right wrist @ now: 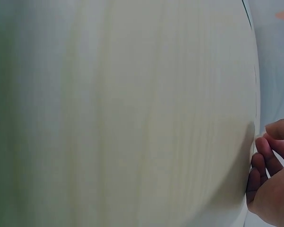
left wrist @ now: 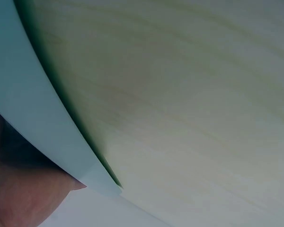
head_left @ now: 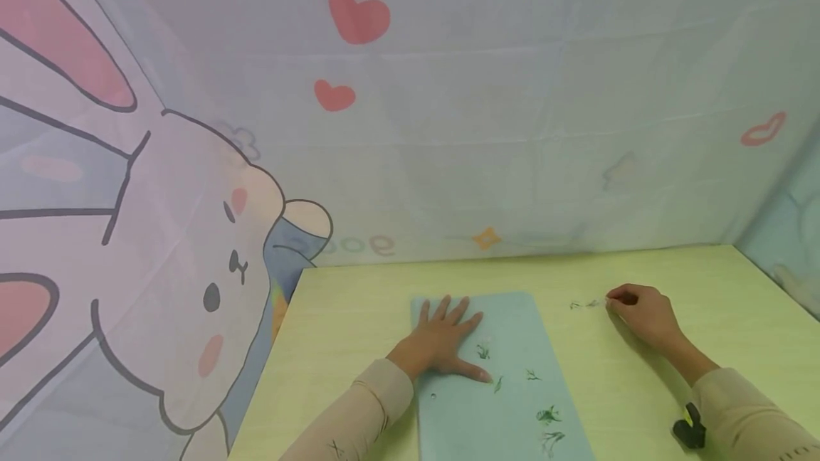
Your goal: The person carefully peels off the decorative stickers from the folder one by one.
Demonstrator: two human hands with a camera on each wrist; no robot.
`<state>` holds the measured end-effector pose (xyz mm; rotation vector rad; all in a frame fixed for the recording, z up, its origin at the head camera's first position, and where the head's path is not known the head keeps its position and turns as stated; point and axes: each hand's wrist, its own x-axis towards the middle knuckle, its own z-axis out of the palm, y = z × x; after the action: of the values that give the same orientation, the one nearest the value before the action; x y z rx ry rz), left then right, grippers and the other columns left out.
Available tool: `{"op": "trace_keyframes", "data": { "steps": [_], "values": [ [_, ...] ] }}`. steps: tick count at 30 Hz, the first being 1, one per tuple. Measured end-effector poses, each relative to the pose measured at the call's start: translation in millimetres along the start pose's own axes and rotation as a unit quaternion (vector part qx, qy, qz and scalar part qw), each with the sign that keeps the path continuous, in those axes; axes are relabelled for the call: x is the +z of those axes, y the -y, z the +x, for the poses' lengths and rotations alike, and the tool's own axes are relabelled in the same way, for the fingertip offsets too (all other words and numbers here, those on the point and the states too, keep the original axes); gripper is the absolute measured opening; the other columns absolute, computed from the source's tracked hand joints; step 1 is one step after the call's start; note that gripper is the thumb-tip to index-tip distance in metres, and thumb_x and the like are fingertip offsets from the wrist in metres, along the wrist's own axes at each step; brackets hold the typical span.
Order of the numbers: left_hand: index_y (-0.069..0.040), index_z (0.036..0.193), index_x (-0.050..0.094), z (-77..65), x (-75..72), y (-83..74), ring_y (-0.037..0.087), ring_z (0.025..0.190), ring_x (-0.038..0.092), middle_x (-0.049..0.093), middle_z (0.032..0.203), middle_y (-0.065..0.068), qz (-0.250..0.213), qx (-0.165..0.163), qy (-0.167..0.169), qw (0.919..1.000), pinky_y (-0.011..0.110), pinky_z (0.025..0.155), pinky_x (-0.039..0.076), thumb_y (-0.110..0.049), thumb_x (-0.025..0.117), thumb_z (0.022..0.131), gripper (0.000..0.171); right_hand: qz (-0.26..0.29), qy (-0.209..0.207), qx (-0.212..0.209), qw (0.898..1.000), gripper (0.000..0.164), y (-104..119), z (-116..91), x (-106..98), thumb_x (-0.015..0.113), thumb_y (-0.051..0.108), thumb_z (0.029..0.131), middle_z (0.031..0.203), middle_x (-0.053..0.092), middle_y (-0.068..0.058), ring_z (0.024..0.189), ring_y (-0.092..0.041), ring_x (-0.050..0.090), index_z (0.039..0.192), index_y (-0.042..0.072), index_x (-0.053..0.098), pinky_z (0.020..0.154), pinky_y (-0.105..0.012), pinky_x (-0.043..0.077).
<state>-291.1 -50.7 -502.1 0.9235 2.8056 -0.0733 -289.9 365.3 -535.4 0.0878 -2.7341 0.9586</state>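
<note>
My left hand (head_left: 442, 343) rests with spread fingers on a pale blue flat board (head_left: 468, 425), its thumb tip beside a small green leaf sticker (head_left: 498, 383). More little plant stickers, such as a leafy one (head_left: 548, 415), dot the board. To the right, above the table, my right hand (head_left: 643, 311) pinches a tiny pale, see-through piece between thumb and fingertips; it looks like a clear sticker's edge. Small green plant prints (head_left: 592, 303) lie just left of those fingertips. In the right wrist view the curled fingers (right wrist: 273, 163) show at the right edge; the pinched piece is barely visible.
A black and yellow object (head_left: 690, 429), its kind unclear, lies near the right sleeve (head_left: 743, 407). The light wood-grain table (head_left: 737, 304) ends at a hanging cloth (head_left: 448, 183) with hearts, and a large printed rabbit (head_left: 192, 269) covers the left side.
</note>
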Motion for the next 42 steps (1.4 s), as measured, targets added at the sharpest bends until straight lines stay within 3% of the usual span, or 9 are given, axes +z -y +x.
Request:
{"op": "trace_keyframes", "data": {
  "steps": [5, 17, 25, 34, 42],
  "values": [
    [-0.032, 0.171, 0.023, -1.1, -0.2, -0.2, 0.037, 0.163, 0.007, 0.009, 0.179, 0.004, -0.003, 0.000, -0.001, 1.0000, 0.067, 0.126, 0.009, -0.090, 0.064, 0.078, 0.117, 0.003, 0.003, -0.001, 1.000, 0.024, 1, -2, 0, 0.068, 0.018, 0.104, 0.105, 0.076, -0.020, 0.093, -0.038, 0.071, 0.112, -0.002, 0.077, 0.079, -0.053, 0.057],
    [-0.033, 0.171, 0.023, -3.0, 1.3, 1.7, 0.037, 0.163, 0.008, 0.010, 0.179, 0.003, -0.007, -0.005, -0.006, 1.0000, 0.066, 0.126, 0.009, -0.089, 0.064, 0.079, 0.115, 0.028, 0.016, -0.001, 0.999, 0.031, 7, -2, -1, 0.070, 0.026, 0.105, 0.110, 0.075, -0.019, 0.094, -0.029, 0.069, 0.119, -0.001, 0.076, 0.071, -0.030, 0.054],
    [-0.032, 0.171, 0.023, -2.4, -0.2, 2.3, 0.037, 0.163, 0.007, 0.010, 0.179, 0.004, -0.008, -0.001, -0.006, 1.0000, 0.067, 0.126, 0.009, -0.090, 0.064, 0.079, 0.116, 0.041, 0.023, -0.011, 0.999, 0.038, 13, -2, 0, 0.070, 0.028, 0.105, 0.107, 0.074, -0.016, 0.089, -0.020, 0.066, 0.125, -0.004, 0.073, 0.068, -0.029, 0.053],
    [-0.032, 0.171, 0.021, -2.4, -0.3, 0.2, 0.036, 0.163, 0.007, 0.009, 0.179, 0.003, -0.007, -0.003, -0.003, 1.0000, 0.065, 0.127, 0.009, -0.089, 0.065, 0.079, 0.116, 0.058, 0.023, -0.035, 0.997, 0.041, 30, -3, 4, 0.073, 0.025, 0.103, 0.115, 0.071, -0.019, 0.099, -0.030, 0.066, 0.130, -0.005, 0.070, 0.072, -0.030, 0.053],
    [-0.032, 0.171, 0.022, 0.5, 2.6, 2.5, 0.037, 0.163, 0.006, 0.009, 0.179, 0.003, -0.010, 0.000, -0.005, 0.9999, 0.066, 0.127, 0.008, -0.090, 0.065, 0.079, 0.117, 0.086, 0.026, -0.058, 0.994, 0.041, 45, -2, 11, 0.073, 0.028, 0.102, 0.118, 0.072, -0.017, 0.098, -0.018, 0.063, 0.131, -0.001, 0.071, 0.073, -0.029, 0.054]
  ]
}}
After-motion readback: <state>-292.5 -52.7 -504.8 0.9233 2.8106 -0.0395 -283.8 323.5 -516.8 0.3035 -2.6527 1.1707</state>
